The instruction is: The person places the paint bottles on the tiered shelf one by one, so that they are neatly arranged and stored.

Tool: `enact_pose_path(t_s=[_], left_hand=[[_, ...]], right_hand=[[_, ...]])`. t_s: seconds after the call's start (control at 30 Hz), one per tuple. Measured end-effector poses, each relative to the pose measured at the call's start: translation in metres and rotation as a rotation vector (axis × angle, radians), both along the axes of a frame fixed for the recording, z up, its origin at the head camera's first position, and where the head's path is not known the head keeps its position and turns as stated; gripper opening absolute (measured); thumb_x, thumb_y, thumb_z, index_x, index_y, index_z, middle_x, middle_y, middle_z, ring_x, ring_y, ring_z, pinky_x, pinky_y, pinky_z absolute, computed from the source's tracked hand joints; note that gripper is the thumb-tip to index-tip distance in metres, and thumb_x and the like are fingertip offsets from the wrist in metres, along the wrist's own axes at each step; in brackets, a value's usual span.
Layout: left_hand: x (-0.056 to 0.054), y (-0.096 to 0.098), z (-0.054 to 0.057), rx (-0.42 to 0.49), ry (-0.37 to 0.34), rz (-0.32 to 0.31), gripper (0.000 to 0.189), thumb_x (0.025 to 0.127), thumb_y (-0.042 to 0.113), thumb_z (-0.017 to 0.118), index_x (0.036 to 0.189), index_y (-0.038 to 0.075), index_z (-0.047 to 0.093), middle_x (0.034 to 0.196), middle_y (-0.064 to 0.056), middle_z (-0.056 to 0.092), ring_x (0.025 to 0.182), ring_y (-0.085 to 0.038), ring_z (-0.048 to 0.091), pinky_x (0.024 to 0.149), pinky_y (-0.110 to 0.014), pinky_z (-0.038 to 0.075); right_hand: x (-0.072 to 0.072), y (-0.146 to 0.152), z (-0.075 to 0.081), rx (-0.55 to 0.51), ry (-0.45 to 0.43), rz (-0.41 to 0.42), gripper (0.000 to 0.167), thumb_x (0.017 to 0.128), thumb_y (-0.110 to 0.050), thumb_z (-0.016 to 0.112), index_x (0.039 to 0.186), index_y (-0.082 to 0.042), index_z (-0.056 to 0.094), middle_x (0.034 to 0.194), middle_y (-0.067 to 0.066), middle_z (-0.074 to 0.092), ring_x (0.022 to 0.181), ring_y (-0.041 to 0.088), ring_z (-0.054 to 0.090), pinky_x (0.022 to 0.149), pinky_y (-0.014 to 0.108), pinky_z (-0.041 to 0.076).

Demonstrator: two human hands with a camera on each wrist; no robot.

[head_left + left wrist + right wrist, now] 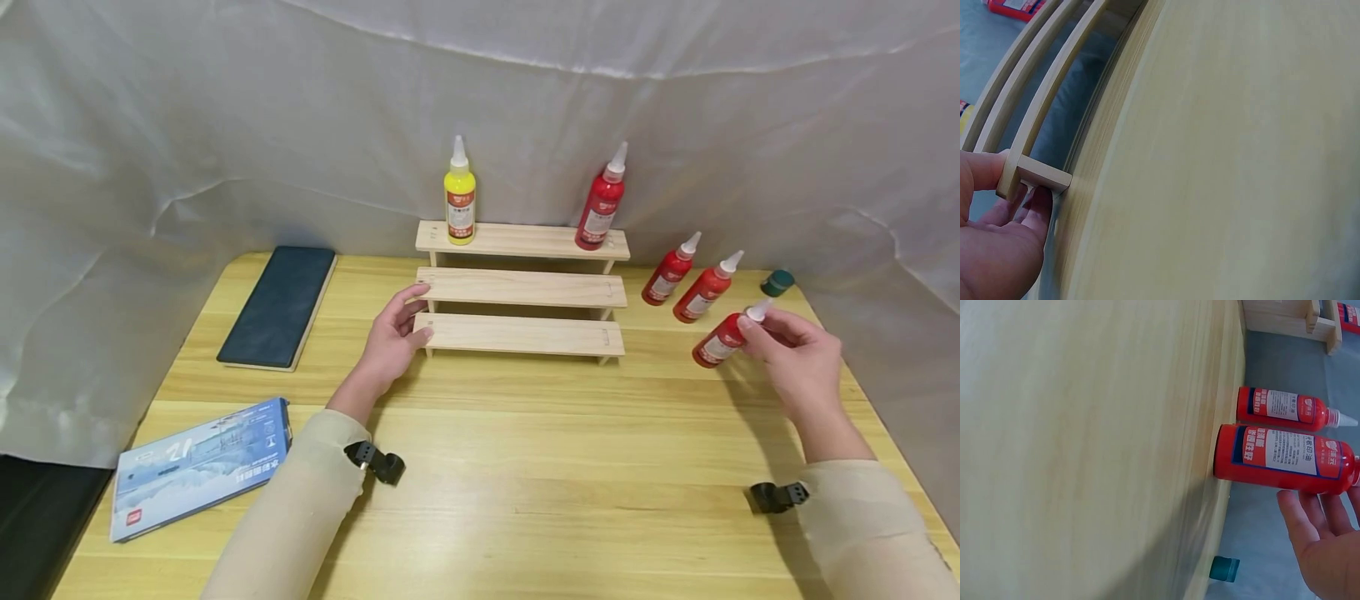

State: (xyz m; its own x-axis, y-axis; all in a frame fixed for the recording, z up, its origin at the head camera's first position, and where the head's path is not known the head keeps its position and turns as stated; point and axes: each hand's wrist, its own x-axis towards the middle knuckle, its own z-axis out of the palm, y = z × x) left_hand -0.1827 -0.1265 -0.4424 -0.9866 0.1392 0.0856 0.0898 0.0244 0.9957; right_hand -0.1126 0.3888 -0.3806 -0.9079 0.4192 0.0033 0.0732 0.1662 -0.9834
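A three-tier wooden display rack (pixel 517 333) stands toward the back of the table. My left hand (pixel 390 337) grips the left end of its lowest tier, thumb on top and fingers tucked beneath, as the left wrist view shows. On the top tier are a yellow bottle (pixel 460 204) at the left and a red bottle (pixel 600 208) at the right, each with a white nozzle. My right hand (pixel 802 354) holds another red bottle (pixel 717 342) near its neck, right of the rack. Two more red bottles (pixel 667 277) (pixel 703 294) stand upright just behind it.
Behind the right hand is a small dark green round object (pixel 777 282). A dark-topped flat board (pixel 279 308) lies at the back left, and a blue flat box (pixel 198 467) at the front left. Grey cloth (pixel 300 125) hangs behind the table (pixel 525 467).
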Motion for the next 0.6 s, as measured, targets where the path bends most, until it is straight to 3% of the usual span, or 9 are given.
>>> enact_pose_path(t_s=[0.2,0.6], left_hand=[[0.0001,0.0001,0.0006,0.01,-0.013,-0.005,0.064,0.092,-0.015,0.059,0.147,0.016,0.049,0.149,-0.008,0.046,0.137,-0.022,0.041,0.114,-0.04,0.026],[0.0013,0.0003,0.0024,-0.005,-0.008,0.0,0.063,0.091,-0.016,0.059,0.144,0.018,0.051,0.147,-0.008,0.048,0.135,-0.02,0.043,0.114,-0.038,0.028]], right_hand=[[-0.0014,-0.0016,-0.0012,-0.065,0.031,-0.015,0.038,0.08,-0.016,0.084,0.115,-0.009,0.073,0.097,-0.005,0.067,0.08,0.005,0.065,0.064,0.02,0.055],[0.0011,-0.0045,0.0026,0.001,-0.022,0.002,0.046,0.084,-0.023,0.08,0.126,-0.008,0.069,0.101,-0.007,0.065,0.089,0.004,0.062,0.066,0.018,0.054]])
